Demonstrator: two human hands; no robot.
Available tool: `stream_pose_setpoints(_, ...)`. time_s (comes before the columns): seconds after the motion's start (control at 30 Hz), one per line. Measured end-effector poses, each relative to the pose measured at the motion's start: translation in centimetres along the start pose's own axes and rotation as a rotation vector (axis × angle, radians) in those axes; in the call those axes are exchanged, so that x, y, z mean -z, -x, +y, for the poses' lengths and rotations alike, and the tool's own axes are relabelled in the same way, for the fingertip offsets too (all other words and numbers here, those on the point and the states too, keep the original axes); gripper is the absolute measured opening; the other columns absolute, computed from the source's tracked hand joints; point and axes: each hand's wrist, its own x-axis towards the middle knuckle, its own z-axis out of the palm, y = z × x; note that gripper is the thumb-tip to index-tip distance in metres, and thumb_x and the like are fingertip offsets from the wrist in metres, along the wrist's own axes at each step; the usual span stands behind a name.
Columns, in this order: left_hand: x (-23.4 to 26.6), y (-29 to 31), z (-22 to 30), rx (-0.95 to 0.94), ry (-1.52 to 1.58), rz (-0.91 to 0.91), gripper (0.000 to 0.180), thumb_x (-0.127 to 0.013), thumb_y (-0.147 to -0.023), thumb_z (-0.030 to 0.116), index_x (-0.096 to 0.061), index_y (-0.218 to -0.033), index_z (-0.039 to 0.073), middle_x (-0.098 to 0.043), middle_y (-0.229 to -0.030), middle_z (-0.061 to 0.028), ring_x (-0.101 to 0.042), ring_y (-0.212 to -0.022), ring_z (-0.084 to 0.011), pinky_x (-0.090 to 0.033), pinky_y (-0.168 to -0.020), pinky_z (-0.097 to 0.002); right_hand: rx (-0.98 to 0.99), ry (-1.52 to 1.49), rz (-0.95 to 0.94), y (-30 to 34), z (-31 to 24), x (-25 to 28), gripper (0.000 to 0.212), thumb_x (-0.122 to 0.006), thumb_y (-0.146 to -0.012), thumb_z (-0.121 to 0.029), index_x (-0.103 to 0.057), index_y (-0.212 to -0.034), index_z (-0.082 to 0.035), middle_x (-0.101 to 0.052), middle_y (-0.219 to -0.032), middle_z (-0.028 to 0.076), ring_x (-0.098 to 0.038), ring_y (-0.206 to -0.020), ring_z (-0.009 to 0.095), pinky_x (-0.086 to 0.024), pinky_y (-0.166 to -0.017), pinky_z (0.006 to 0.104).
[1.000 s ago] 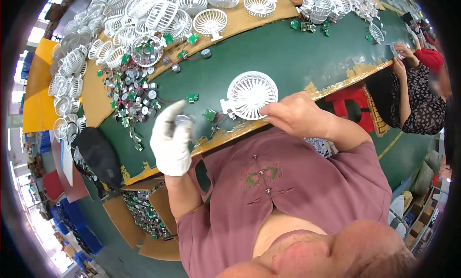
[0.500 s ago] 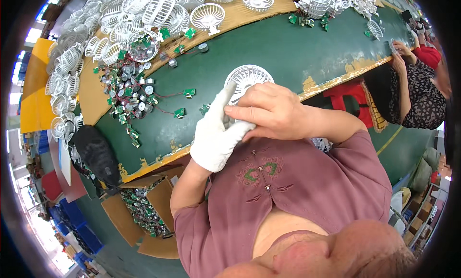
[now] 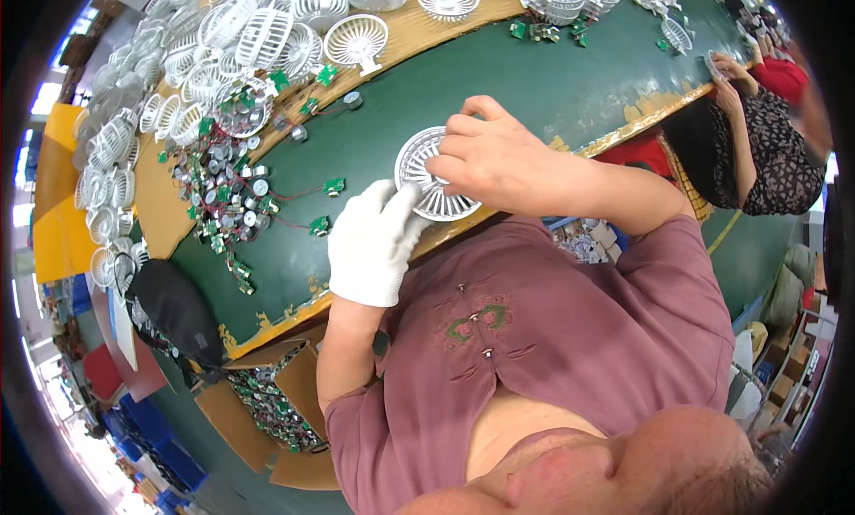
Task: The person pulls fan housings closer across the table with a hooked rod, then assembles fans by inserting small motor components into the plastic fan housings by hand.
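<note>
In front of me a round white slatted plastic fan guard [image 3: 411, 162] lies at the near edge of the green table. My left hand [image 3: 370, 248], in a white knit glove, has its fingers bent against the guard's lower left rim. Bare and reaching over the guard from the right, my right hand [image 3: 494, 159] has curled fingers pressed together above the slats. Whatever is between those fingertips, if anything, is hidden. To the left lies a heap of small motors [image 3: 254, 188] wired to green circuit boards [image 3: 334, 186].
Many white fan guards [image 3: 356, 41] are piled on cardboard along the far side. Below the table's left edge stands an open carton [image 3: 294, 381] of boards, near a black mesh bag [image 3: 174, 310]. Another person [image 3: 779, 172] works at the far right.
My hands have parted from each other. The right moved up and over the fan guard; the left shifted down and left to its rim. The guard slid nearer to me.
</note>
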Motion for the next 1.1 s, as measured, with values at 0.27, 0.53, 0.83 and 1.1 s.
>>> stream_pose_setpoints(0.27,0.3,-0.6,-0.2,-0.078,-0.059,0.037,0.030,-0.073,-0.068,0.023,-0.063,-0.095,0.015,-0.059,-0.083,-0.0037,-0.057,-0.072,-0.0255,-0.045,-0.060,-0.0365,0.074,-0.041,-0.180,-0.8,1.0,-0.2,0.023,-0.069,-0.072,-0.026,-0.053,-0.077,-0.010,-0.053,-0.072,0.002,-0.054,-0.078,0.020,-0.039,-0.084,0.0364)
stream_pose_setpoints(0.53,-0.4,0.6,-0.1,0.026,-0.026,0.048,0.026,-0.073,-0.069,0.020,-0.068,-0.094,0.017,-0.062,-0.086,-0.0033,-0.058,-0.077,-0.0245,-0.047,-0.066,-0.0349,0.147,-0.295,-0.020,-1.0,2.1,-1.5,0.016,-0.066,-0.076,-0.023,-0.060,-0.075,-0.008,-0.057,-0.075,0.003,-0.057,-0.078,0.021,-0.038,-0.073,0.0364)
stream_pose_setpoints(0.83,-0.8,0.7,0.1,-0.046,-0.062,0.101,0.022,-0.072,-0.073,0.022,-0.068,-0.093,0.015,-0.061,-0.086,-0.0058,-0.057,-0.077,-0.0268,-0.045,-0.065,-0.0368,0.006,-0.220,-0.228,-1.2,0.5,0.0,0.017,-0.069,-0.070,-0.019,-0.058,-0.072,-0.006,-0.055,-0.073,0.008,-0.056,-0.071,0.027,-0.041,-0.071,0.0370)
stream_pose_setpoints(1.1,-0.3,0.6,0.8,-0.052,-0.169,0.040,0.026,-0.074,-0.068,0.022,-0.066,-0.092,0.015,-0.060,-0.078,-0.0045,-0.058,-0.071,-0.0251,-0.046,-0.068,-0.0399,-0.046,-0.054,-0.468,-2.6,-0.8,0.4,0.018,-0.070,-0.071,-0.022,-0.062,-0.078,-0.007,-0.061,-0.070,0.006,-0.058,-0.068,0.025,-0.040,-0.068,0.0369)
